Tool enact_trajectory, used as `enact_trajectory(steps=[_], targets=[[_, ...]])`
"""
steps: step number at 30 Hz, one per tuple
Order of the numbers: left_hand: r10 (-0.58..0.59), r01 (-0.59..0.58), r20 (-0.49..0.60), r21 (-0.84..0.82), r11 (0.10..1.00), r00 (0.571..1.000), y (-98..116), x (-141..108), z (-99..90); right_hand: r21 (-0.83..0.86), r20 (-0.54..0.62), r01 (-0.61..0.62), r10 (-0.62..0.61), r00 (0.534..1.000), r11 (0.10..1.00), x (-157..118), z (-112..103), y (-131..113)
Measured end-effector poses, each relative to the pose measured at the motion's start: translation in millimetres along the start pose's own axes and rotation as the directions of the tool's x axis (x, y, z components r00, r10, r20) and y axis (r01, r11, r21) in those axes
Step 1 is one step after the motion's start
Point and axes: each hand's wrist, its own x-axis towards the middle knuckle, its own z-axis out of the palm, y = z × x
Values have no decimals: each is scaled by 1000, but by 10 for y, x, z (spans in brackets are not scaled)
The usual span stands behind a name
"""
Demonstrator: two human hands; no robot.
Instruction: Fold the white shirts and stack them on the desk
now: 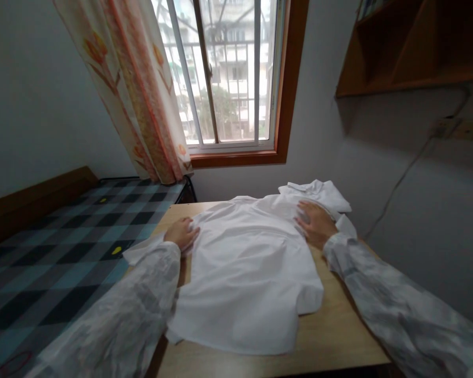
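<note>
A white shirt [244, 262] lies spread on a light wooden table [339, 325], its hem towards me and its collar end near the window. My left hand [182, 233] rests at the shirt's left edge, near the sleeve, with its fingers slightly bent and apart. On the right side of the shirt, near the shoulder, lies my right hand [316, 224], its fingers spread over the cloth. Folded white cloth [319, 193] sits at the table's far right corner, just beyond my right hand.
Left of the table is a bed with a checked cover [63, 241]. A flowered curtain [137, 89] hangs beside the window [232, 73]. At the upper right, a wooden shelf [394, 52] is on the wall, with a cable [398, 184] below it.
</note>
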Motion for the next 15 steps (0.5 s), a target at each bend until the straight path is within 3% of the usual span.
enact_trajectory(steps=[2, 5, 8, 12, 15], targets=[[-182, 185, -37, 112, 976, 983, -260, 5, -165, -44, -53, -129, 127, 991, 991, 102, -126, 301], [-309, 306, -6, 143, 941, 951, -515, 12, -301, -92, 2, -291, 292, 956, 952, 257, -170, 678], [-323, 316, 37, 119, 941, 946, -601, 38, -322, -111, 58, -284, 292, 955, 952, 378, -140, 863], [-331, 324, 50, 114, 939, 942, -617, 125, -316, -37, 107, -342, 344, 933, 939, 497, -160, 910], [-330, 324, 37, 113, 939, 943, -657, 202, -361, 61, 52, -376, 373, 926, 925, 593, -259, 935]])
